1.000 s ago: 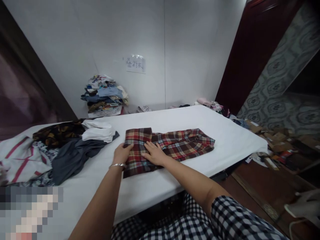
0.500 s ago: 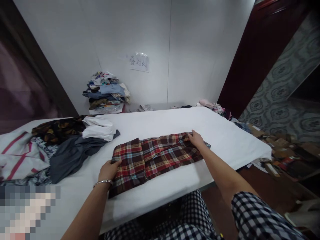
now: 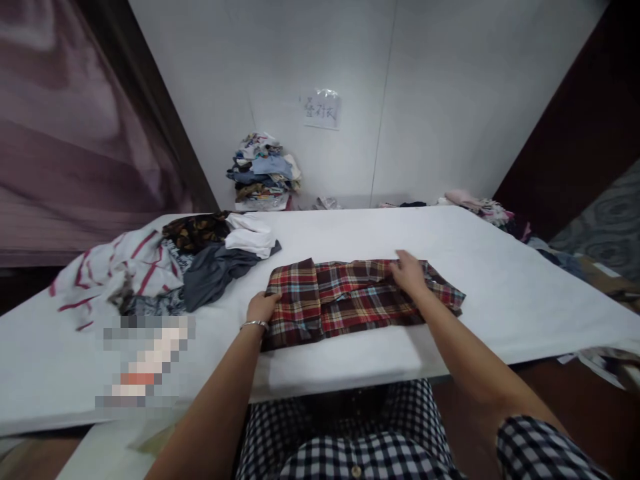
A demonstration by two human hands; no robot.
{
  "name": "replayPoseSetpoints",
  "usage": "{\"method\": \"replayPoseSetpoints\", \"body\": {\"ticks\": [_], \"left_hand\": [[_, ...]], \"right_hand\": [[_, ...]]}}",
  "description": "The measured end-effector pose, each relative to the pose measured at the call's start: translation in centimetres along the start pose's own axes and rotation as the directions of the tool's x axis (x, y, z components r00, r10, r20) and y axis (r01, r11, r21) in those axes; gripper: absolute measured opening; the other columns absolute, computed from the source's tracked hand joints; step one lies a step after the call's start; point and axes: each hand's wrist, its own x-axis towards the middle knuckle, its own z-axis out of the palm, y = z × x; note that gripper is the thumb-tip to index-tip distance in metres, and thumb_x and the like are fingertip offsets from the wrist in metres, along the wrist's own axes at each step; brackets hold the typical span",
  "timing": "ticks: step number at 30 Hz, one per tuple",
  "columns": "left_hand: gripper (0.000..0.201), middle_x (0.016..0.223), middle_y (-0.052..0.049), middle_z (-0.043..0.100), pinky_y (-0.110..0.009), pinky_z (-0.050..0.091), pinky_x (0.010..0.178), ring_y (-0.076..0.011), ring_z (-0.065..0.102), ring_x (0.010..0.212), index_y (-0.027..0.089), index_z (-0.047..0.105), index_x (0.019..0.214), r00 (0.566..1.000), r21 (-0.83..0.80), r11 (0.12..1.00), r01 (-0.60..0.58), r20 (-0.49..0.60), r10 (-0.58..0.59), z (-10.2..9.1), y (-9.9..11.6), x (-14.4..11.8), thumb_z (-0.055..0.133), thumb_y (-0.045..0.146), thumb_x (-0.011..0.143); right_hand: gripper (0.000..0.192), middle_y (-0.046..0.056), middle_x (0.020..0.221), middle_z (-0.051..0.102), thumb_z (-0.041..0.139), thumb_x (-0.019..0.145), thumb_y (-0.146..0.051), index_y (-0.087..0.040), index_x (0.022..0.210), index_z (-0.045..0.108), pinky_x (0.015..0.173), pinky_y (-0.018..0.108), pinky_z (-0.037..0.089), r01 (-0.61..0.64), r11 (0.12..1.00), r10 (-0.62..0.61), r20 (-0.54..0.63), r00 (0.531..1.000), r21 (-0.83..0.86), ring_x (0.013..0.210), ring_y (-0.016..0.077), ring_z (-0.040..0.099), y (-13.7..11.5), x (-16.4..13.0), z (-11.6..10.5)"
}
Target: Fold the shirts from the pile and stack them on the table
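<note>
Moved: right hand (image 3: 411,275) came in from the shirt's far right end toward its middle; I see the view panned too.
Shirt (image 3: 350,300): plaid, folded to a strip, flat on table (image 3: 500,280) near the front edge.
Left hand (image 3: 261,308): at the shirt's left edge, fingers curled on the fabric.
Right hand: flat on top, pressing, gripping nothing.
Clothes heap (image 3: 200,267): left of shirt, apart.
Stack (image 3: 263,173): by wall.

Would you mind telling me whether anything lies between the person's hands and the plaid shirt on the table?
Nothing visible does. The left hand rests on the plaid shirt at its left end, and the right hand lies on its right part.
</note>
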Motion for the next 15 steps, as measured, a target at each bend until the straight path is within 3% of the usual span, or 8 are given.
{"method": "replayPoseSetpoints", "body": {"ticks": [3, 5, 7, 11, 15], "left_hand": [[0.021, 0.095, -0.012, 0.073, -0.033, 0.05, 0.082, -0.0283, 0.065, 0.098, 0.017, 0.068, 0.081, 1.0, -0.035, 0.999, 0.025, 0.007, -0.025, 0.1, 0.0, 0.0, 0.067, 0.033, 0.067], [0.02, 0.096, -0.014, 0.073, -0.034, 0.049, 0.083, -0.0301, 0.064, 0.103, 0.017, 0.067, 0.078, 0.999, -0.062, 0.997, 0.043, 0.016, -0.042, 0.0, 0.2, -0.2, 0.069, 0.031, 0.066], [0.017, 0.096, -0.015, 0.073, -0.034, 0.05, 0.083, -0.0317, 0.063, 0.105, 0.016, 0.067, 0.075, 0.997, -0.105, 0.992, 0.067, 0.045, -0.063, -0.3, 0.7, -0.6, 0.07, 0.03, 0.065], [0.018, 0.092, -0.015, 0.074, -0.033, 0.055, 0.073, -0.0278, 0.069, 0.089, 0.015, 0.067, 0.077, 0.974, -0.268, 0.955, 0.128, 0.216, -0.07, -1.5, 2.5, -1.6, 0.065, 0.033, 0.073], [0.025, 0.083, -0.012, 0.073, -0.03, 0.057, 0.066, -0.02, 0.07, 0.072, 0.013, 0.068, 0.089, 0.909, -0.456, 0.878, 0.147, 0.412, 0.062, -1.9, 6.7, -3.3, 0.06, 0.034, 0.079]], "right_hand": [[0.054, 0.006, 0.143, 0.047, 0.048, 0.089, -0.04, -0.023, 0.14, 0.046, 0.11, 0.039, 0.033, 0.156, 0.877, -0.259, 0.175, 0.95, 0.455, 0.132, 0.0223, 0.042, -7.8, -3.2, 3.9], [0.062, 0.004, 0.147, 0.042, 0.049, 0.088, -0.047, -0.027, 0.145, 0.037, 0.107, 0.039, 0.037, 0.082, 0.718, -0.382, 0.293, 0.876, 0.691, 0.132, 0.0214, 0.043, -12.0, -5.3, 6.7], [0.071, 0.006, 0.151, 0.036, 0.055, 0.084, -0.051, -0.026, 0.147, 0.032, 0.109, 0.039, 0.035, -0.081, 0.643, -0.377, 0.407, 0.832, 0.762, 0.134, 0.0228, 0.04, -14.5, -6.7, 9.1], [0.075, 0.007, 0.15, 0.036, 0.061, 0.081, -0.052, -0.025, 0.146, 0.034, 0.112, 0.041, 0.03, -0.389, 0.58, -0.211, 0.593, 0.777, 0.716, 0.135, 0.0236, 0.038, -15.6, -6.9, 10.9], [0.06, 0.004, 0.147, 0.043, 0.053, 0.086, -0.056, -0.028, 0.138, 0.046, 0.108, 0.039, 0.036, -0.528, 0.403, -0.234, 0.642, 0.73, 0.748, 0.131, 0.0211, 0.044, -15.2, -6.0, 8.9]]}}
